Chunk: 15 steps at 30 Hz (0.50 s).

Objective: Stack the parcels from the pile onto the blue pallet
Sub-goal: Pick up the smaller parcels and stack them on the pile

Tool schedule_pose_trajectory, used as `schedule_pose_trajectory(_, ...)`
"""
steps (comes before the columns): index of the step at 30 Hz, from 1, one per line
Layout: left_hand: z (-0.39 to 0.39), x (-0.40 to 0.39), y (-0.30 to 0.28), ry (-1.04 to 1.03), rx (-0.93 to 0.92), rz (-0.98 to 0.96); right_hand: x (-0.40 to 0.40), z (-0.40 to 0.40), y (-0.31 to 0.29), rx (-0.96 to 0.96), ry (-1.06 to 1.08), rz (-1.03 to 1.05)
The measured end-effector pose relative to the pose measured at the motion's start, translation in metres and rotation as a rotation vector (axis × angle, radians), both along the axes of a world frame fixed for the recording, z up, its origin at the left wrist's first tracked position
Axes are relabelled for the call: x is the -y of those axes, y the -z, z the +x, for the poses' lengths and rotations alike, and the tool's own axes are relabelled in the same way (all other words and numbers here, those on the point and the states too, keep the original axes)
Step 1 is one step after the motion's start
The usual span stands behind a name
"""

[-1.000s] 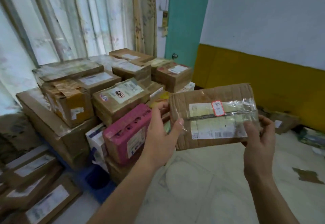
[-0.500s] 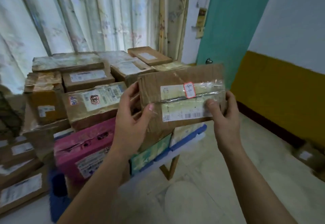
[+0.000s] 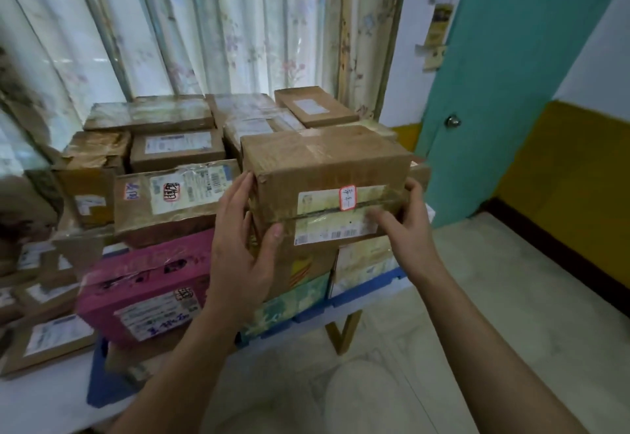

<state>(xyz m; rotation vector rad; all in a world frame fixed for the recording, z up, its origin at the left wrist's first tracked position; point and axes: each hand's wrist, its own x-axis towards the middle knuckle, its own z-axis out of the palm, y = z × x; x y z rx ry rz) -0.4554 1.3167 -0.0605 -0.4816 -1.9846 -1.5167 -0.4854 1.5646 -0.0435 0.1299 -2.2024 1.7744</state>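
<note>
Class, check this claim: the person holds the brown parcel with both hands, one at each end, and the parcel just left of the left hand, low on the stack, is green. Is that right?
Not quite. In the head view the left hand and right hand do hold the brown parcel at its two ends, but the low parcel left of the left hand is pink, not green.
</note>
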Motion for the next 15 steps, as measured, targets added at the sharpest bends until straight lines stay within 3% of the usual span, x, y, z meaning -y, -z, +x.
schedule_pose_trajectory(15, 0.004, -0.050, -0.011, -0.316, -0.182, 0.075, -0.027, -0.030, 0.004, -0.085, -0.288, 0.003)
